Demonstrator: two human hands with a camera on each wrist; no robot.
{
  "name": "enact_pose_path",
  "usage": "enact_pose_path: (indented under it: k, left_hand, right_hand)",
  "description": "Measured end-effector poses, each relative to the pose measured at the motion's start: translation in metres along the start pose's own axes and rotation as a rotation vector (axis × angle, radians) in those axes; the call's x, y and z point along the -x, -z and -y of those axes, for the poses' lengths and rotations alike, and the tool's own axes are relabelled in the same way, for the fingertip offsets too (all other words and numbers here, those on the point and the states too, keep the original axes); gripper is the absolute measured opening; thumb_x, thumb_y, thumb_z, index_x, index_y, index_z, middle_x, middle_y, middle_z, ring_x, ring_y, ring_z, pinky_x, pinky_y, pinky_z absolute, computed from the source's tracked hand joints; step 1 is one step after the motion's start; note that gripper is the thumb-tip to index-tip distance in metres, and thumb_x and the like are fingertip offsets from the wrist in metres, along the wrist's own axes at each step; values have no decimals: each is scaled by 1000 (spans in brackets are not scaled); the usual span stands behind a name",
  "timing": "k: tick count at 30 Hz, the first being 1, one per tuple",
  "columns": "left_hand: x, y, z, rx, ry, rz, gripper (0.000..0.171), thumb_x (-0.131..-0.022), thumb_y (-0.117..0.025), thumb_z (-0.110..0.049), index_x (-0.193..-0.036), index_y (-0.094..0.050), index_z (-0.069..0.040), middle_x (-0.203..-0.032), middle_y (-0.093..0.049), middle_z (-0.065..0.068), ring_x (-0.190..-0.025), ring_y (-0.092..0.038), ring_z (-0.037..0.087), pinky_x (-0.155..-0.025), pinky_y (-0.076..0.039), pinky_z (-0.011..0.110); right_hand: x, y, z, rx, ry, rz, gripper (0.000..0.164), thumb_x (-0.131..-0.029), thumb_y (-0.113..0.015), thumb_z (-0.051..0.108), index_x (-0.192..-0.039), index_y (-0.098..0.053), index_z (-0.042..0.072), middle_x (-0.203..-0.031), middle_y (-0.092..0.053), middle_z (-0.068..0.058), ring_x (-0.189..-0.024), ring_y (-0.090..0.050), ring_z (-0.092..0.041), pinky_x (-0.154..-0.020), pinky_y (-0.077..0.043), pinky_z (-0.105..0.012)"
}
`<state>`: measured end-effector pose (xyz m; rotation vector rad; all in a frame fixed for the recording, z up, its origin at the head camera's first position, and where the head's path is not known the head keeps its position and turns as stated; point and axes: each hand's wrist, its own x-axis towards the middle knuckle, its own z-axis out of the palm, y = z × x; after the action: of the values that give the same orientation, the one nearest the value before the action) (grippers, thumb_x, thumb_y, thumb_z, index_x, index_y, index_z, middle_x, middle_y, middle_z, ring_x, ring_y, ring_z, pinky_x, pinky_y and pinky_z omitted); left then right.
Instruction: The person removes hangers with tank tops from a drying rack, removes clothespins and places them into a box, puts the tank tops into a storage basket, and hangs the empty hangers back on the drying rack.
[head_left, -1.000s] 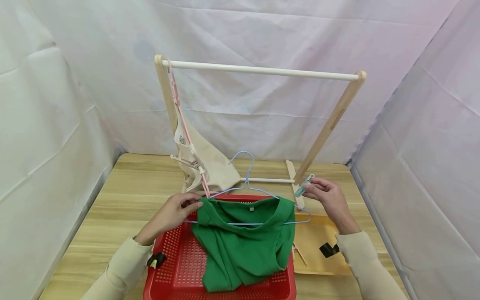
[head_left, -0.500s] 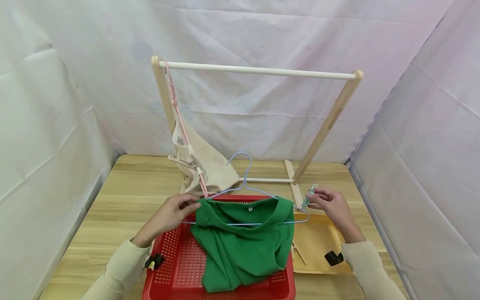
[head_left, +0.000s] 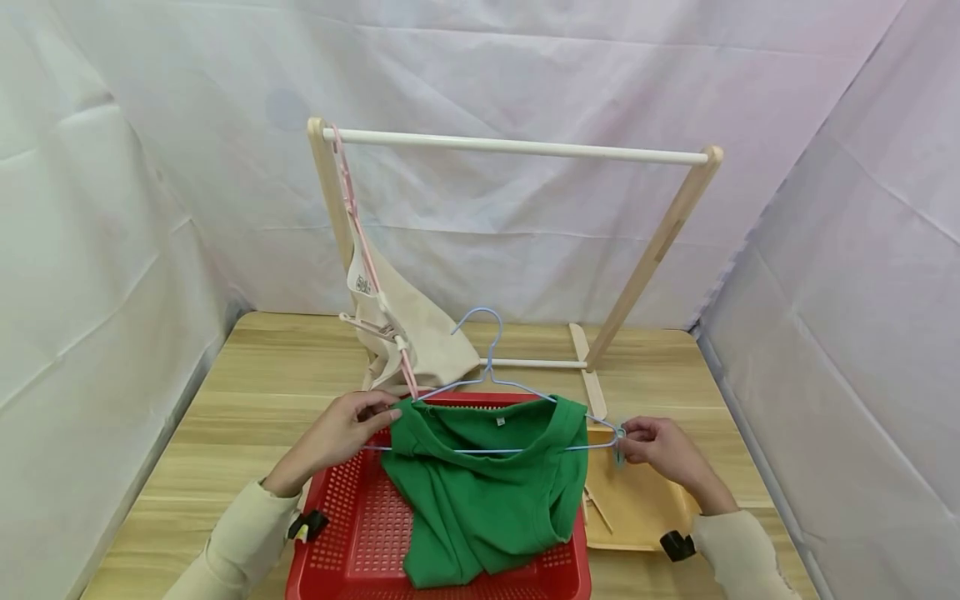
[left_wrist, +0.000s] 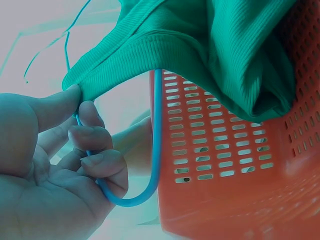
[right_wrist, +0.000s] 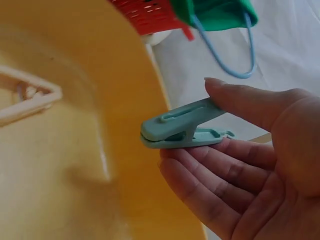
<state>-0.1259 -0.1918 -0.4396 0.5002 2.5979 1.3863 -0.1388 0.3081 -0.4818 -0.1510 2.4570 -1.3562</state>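
A green sleeveless top (head_left: 487, 508) hangs on a blue wire clothes hanger (head_left: 489, 367) over the red basket (head_left: 337, 500). My left hand (head_left: 341, 437) pinches the top's left shoulder at its ribbed edge; in the left wrist view, its fingers curl round the hanger's end (left_wrist: 156, 150). Between the thumb and fingers of my right hand (head_left: 663, 454) is a light teal clothespin (right_wrist: 185, 122), its jaws closed. In the head view this clothespin overlaps the hanger's right end, while the right wrist view shows a gap between the two.
A wooden rack with a white rail (head_left: 517, 147) stands behind, with a beige cloth (head_left: 420, 325) on a pink hanger (head_left: 360, 225) at its left. Right of the basket lies a yellow tray (head_left: 645, 500) holding a beige clothespin (right_wrist: 30, 95). White curtains surround the wooden table (head_left: 262, 358).
My right hand has come down with the clothespin, from above the tray's far edge to the hanger's right end. The left hand and the green top have stayed almost still.
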Motion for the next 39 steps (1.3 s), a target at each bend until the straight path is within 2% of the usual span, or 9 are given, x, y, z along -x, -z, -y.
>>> enact_pose_path:
  k: [4, 7, 13, 18, 23, 31, 39]
  left_hand:
    - [1, 1, -1, -5, -1, -3, 15, -98, -63, -20, -108, -73, -15, -86, -63, 0, -71, -51, 13, -62, -44, 25]
    - [1, 0, -1, -15, -5, -6, 15, -98, -63, -20, -108, -73, -15, -86, -64, 4, -71, -51, 12, -62, -44, 25]
    - [0, 1, -2, -20, -12, -6, 13, -98, -63, -19, -107, -73, -15, -85, -63, 9, -69, -50, 12, -61, -44, 25]
    - [1, 1, -3, -14, -3, 3, 13, -98, -63, -20, -107, -73, -15, -84, -62, 8, -69, -50, 13, -60, -44, 25]
    - [1, 1, -4, -24, -2, 3, 14, -99, -63, -20, -107, -72, -15, -81, -61, 2, -67, -50, 12, -59, -44, 25]
    - [0, 1, -3, -20, -9, 3, 14, -99, -63, -19, -107, -73, -15, -84, -64, 11, -68, -50, 12, -60, -44, 25]
    - [0, 1, -3, -20, -8, 2, 14, -99, -63, -18, -107, -72, -14, -83, -63, 8, -68, -50, 12, -59, -43, 25]
  right_hand:
    - [3, -3, -6, 39, -9, -12, 31, -90, -74, 17, -106, -65, -8, -90, -73, -12, -77, -70, -18, -69, -60, -32]
    - [4, -5, -10, 28, -18, 3, 32, -90, -74, 19, -104, -64, -8, -90, -72, -13, -78, -70, -18, -69, -60, -33]
    - [8, -10, -16, 2, -41, 53, 37, -90, -74, 22, -110, -64, -8, -93, -73, -15, -80, -70, -21, -71, -60, -39]
    - [8, -14, -21, 15, -61, 59, 31, -89, -75, 23, -103, -67, -3, -88, -72, -10, -77, -69, -21, -70, -60, -39]
    - [8, -16, -26, 78, -51, 77, 24, -88, -76, 25, -92, -69, 2, -81, -69, -7, -74, -66, -20, -66, -59, -35]
    - [11, -20, -29, 203, -46, 59, 25, -86, -77, 24, -78, -63, 4, -68, -61, -4, -63, -59, -18, -56, -49, -26]
    - [9, -24, -35, 221, -107, 43, 25, -84, -79, 26, -83, -67, 5, -66, -59, 2, -61, -56, -15, -52, -46, -26]
